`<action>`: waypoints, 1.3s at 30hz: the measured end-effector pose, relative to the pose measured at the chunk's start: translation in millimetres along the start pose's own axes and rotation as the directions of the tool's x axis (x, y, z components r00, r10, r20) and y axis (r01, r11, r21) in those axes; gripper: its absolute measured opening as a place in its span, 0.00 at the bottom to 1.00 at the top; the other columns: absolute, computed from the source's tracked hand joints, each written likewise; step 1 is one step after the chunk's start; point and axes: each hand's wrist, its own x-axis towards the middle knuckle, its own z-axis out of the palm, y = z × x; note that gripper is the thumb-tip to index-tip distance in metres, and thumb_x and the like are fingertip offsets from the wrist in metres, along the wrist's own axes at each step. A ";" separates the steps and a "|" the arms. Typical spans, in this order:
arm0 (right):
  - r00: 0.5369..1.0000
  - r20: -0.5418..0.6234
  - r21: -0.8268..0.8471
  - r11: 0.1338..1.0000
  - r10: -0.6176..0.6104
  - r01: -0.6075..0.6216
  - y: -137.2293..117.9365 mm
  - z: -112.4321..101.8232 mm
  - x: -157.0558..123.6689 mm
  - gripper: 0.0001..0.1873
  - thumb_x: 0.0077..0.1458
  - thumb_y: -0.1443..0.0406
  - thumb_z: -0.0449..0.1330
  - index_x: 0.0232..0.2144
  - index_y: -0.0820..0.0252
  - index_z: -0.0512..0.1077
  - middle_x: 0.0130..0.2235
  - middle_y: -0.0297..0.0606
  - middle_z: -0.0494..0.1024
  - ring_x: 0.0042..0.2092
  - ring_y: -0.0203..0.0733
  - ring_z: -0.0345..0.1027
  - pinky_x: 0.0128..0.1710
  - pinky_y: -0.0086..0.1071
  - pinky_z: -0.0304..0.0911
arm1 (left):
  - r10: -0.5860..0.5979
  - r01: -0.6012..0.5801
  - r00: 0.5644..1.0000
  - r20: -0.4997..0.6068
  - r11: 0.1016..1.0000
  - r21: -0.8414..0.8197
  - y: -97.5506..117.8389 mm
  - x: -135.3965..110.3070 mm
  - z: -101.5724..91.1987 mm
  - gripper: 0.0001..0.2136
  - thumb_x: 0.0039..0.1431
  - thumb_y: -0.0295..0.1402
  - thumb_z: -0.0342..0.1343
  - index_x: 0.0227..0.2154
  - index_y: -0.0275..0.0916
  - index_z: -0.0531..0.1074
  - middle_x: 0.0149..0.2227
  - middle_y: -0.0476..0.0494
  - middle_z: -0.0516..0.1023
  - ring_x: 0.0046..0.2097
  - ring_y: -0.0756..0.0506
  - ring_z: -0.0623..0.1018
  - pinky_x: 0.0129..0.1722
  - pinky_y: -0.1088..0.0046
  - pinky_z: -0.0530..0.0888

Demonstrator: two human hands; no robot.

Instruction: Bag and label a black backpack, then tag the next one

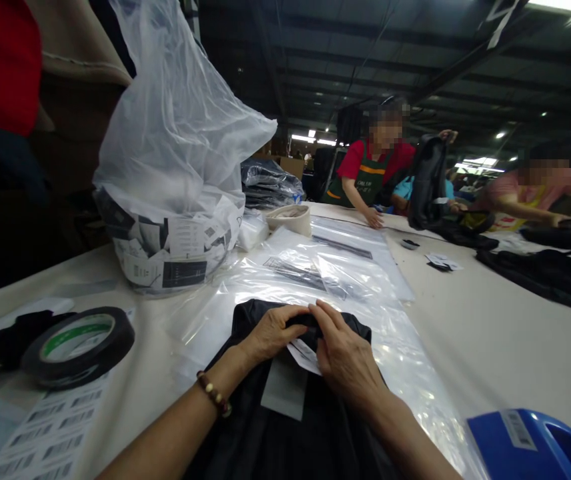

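Observation:
A folded black garment (pixel 285 447) lies in front of me, its top end over clear plastic bags. My left hand (pixel 275 330) pinches the black fabric at the garment's upper edge, thumb under and fingers over. Close beside it, my right hand (pixel 343 347) grips the same edge, the fingertips of both hands nearly meeting. A white paper tag (pixel 305 355) hangs out below my fingers, partly covered by the right hand. Lower down, a grey rectangular patch (pixel 284 390) shows on the fabric. Beneath and beyond spreads the stack of clear plastic bags (pixel 405 360).
Left stand a plastic-covered tub of tags (pixel 180 253), a black tape roll (pixel 80 343) and a barcode label sheet (pixel 48 433). A blue plastic object (pixel 530 440) sits at lower right. Across the table (pixel 475 320), co-workers handle black garments (pixel 428 183); wrapped garments (pixel 270 183) are piled behind.

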 end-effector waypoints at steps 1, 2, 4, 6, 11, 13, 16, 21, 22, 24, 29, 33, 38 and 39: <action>0.996 0.083 -0.014 1.000 0.021 -0.020 5.3 0.8 9.9 0.32 0.47 0.79 0.47 0.57 0.63 0.58 0.57 0.48 0.64 0.54 0.46 0.63 0.49 0.37 0.64 | 0.022 -0.022 1.000 0.012 0.997 0.071 -2.2 0.1 0.6 0.18 0.51 0.22 0.54 0.47 0.37 0.71 0.47 0.45 0.77 0.49 0.46 0.75 0.51 0.71 0.70; 0.986 0.160 -0.001 0.999 0.049 -0.049 9.7 1.7 18.6 0.32 0.46 0.79 0.48 0.56 0.62 0.60 0.55 0.47 0.66 0.52 0.46 0.66 0.48 0.37 0.63 | 0.032 -0.035 0.999 0.025 0.990 0.136 -4.4 0.4 0.5 0.17 0.51 0.23 0.54 0.46 0.37 0.71 0.47 0.44 0.77 0.49 0.46 0.75 0.51 0.71 0.70; 0.960 0.262 0.078 0.990 0.096 -0.121 16.0 3.1 31.6 0.26 0.48 0.78 0.49 0.50 0.61 0.66 0.47 0.44 0.72 0.44 0.45 0.69 0.44 0.37 0.62 | 0.030 -0.039 0.999 0.043 0.974 0.223 -8.2 1.5 -0.9 0.15 0.51 0.23 0.54 0.44 0.38 0.73 0.44 0.45 0.78 0.48 0.45 0.75 0.51 0.69 0.70; 0.947 0.293 0.184 0.965 0.128 -0.188 20.4 2.9 39.1 0.17 0.50 0.75 0.51 0.40 0.60 0.72 0.38 0.40 0.73 0.38 0.42 0.68 0.41 0.35 0.59 | 0.015 -0.026 0.999 0.043 0.960 0.280 -11.4 2.8 -2.5 0.14 0.52 0.24 0.54 0.42 0.40 0.73 0.43 0.45 0.78 0.48 0.44 0.74 0.51 0.66 0.69; 0.930 0.298 0.430 0.840 0.214 -0.331 32.9 2.8 49.7 0.09 0.51 0.61 0.54 0.25 0.59 0.69 0.23 0.31 0.67 0.28 0.36 0.62 0.30 0.29 0.57 | -0.045 0.027 0.998 0.033 0.913 0.408 -17.1 4.5 -1.0 0.10 0.53 0.26 0.54 0.38 0.41 0.75 0.44 0.43 0.77 0.50 0.40 0.72 0.53 0.56 0.65; 0.908 0.306 0.512 0.754 0.288 -0.411 39.1 8.6 54.2 0.16 0.50 0.54 0.52 0.23 0.59 0.66 0.19 0.27 0.60 0.22 0.33 0.55 0.22 0.28 0.52 | -0.058 0.035 0.997 0.041 0.901 0.433 -18.5 3.9 0.6 0.08 0.53 0.27 0.54 0.35 0.41 0.76 0.45 0.43 0.77 0.51 0.39 0.71 0.53 0.54 0.63; 0.877 0.289 0.584 0.656 0.384 -0.479 45.7 20.8 58.2 0.20 0.47 0.47 0.51 0.22 0.59 0.63 0.17 0.24 0.54 0.17 0.30 0.48 0.17 0.28 0.46 | -0.065 0.041 0.997 0.038 0.888 0.458 -19.6 0.9 1.5 0.07 0.55 0.28 0.53 0.33 0.41 0.76 0.47 0.43 0.76 0.52 0.40 0.70 0.55 0.54 0.61; 0.895 0.139 0.579 0.699 0.423 -0.420 32.3 11.9 40.5 0.20 0.49 0.51 0.54 0.34 0.61 0.70 0.33 0.37 0.72 0.24 0.35 0.64 0.27 0.33 0.61 | -0.077 0.062 0.997 0.015 0.885 0.461 -21.7 -4.1 0.3 0.07 0.56 0.30 0.53 0.34 0.42 0.76 0.47 0.44 0.76 0.54 0.41 0.69 0.57 0.56 0.59; 0.925 0.076 0.535 0.768 0.371 -0.352 24.7 4.6 32.6 0.19 0.51 0.52 0.54 0.38 0.60 0.70 0.41 0.41 0.73 0.28 0.36 0.67 0.32 0.35 0.63 | -0.079 0.066 0.997 0.011 0.889 0.453 -22.8 -4.1 0.5 0.07 0.55 0.30 0.53 0.34 0.41 0.76 0.47 0.44 0.76 0.54 0.41 0.70 0.57 0.56 0.60; 0.987 0.016 0.364 0.918 0.162 -0.157 5.9 -9.5 14.5 0.17 0.55 0.56 0.53 0.44 0.57 0.69 0.49 0.41 0.70 0.37 0.40 0.69 0.41 0.38 0.63 | -0.082 0.076 0.997 -0.004 0.901 0.427 -25.1 -3.1 1.6 0.07 0.55 0.30 0.54 0.35 0.41 0.76 0.47 0.44 0.76 0.54 0.40 0.69 0.57 0.55 0.60; 0.961 0.262 -0.177 0.975 -0.084 0.134 -33.1 -4.4 -23.3 0.23 0.48 0.72 0.58 0.50 0.65 0.67 0.43 0.46 0.75 0.45 0.52 0.67 0.46 0.46 0.62 | -0.095 0.125 0.990 -0.102 0.932 0.340 -24.3 -3.5 0.4 0.08 0.53 0.28 0.55 0.36 0.39 0.75 0.46 0.43 0.77 0.51 0.42 0.72 0.56 0.60 0.63; 0.958 0.285 -0.412 0.906 0.026 0.098 -36.5 22.9 -35.7 0.28 0.48 0.78 0.50 0.53 0.67 0.66 0.51 0.52 0.71 0.49 0.55 0.67 0.45 0.43 0.65 | -0.185 0.265 0.944 -0.273 0.918 0.294 -8.4 -24.1 -12.6 0.11 0.57 0.26 0.47 0.39 0.36 0.73 0.43 0.40 0.76 0.49 0.44 0.73 0.52 0.62 0.67; 0.945 0.275 -0.427 0.903 0.176 -0.044 -41.9 25.9 -36.6 0.33 0.48 0.76 0.53 0.58 0.61 0.61 0.57 0.60 0.63 0.55 0.66 0.61 0.49 0.55 0.60 | -0.419 0.459 0.883 -0.210 0.865 0.205 17.8 -57.8 -15.3 0.11 0.58 0.31 0.45 0.28 0.36 0.72 0.28 0.45 0.78 0.31 0.47 0.78 0.32 0.72 0.74; 0.933 0.292 -0.400 0.913 0.211 -0.081 -44.2 22.6 -35.3 0.33 0.48 0.75 0.53 0.59 0.61 0.60 0.58 0.60 0.61 0.56 0.67 0.59 0.50 0.57 0.58 | -0.468 0.496 0.866 -0.176 0.847 0.190 22.1 -61.3 -12.7 0.13 0.60 0.33 0.43 0.26 0.36 0.71 0.25 0.45 0.77 0.27 0.47 0.78 0.26 0.74 0.73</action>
